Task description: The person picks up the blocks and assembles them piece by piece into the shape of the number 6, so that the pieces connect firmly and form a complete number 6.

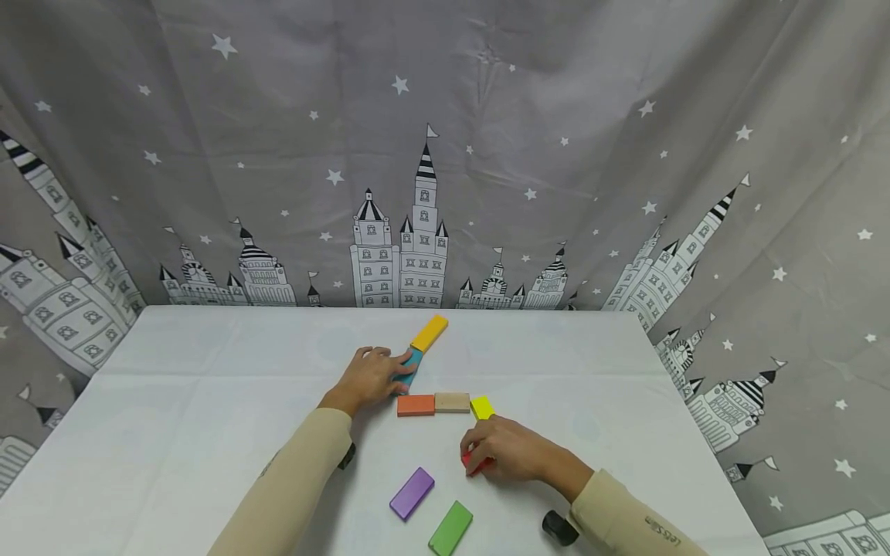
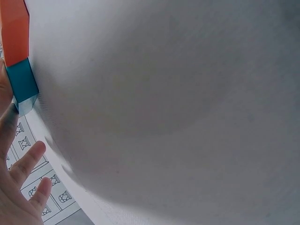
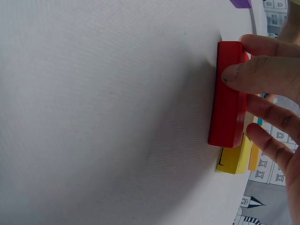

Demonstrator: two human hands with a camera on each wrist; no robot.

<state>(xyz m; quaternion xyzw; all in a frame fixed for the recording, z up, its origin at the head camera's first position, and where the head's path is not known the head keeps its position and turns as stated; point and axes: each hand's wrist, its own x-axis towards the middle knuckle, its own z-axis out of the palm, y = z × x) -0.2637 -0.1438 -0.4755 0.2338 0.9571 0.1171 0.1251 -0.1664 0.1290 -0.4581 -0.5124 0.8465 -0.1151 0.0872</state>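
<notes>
A two-block row [image 1: 416, 405] lies on the table [image 1: 174, 432] — left hand [image 1: 371, 376] behind and left, right hand [image 1: 511, 449] before and right, two separate blocks [image 1: 412, 493] in front.

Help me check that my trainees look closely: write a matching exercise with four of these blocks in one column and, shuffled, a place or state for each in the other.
Column one
1. Red block
2. Blue block
3. Beige block
4. Green block

Column two
A. In line between the orange-red block and the bright yellow block
B. Gripped by the right hand
C. Untouched, nearest the bottom edge of the head view
D. Touched by the left hand

Right pairs: 1-B, 2-D, 3-A, 4-C
</notes>
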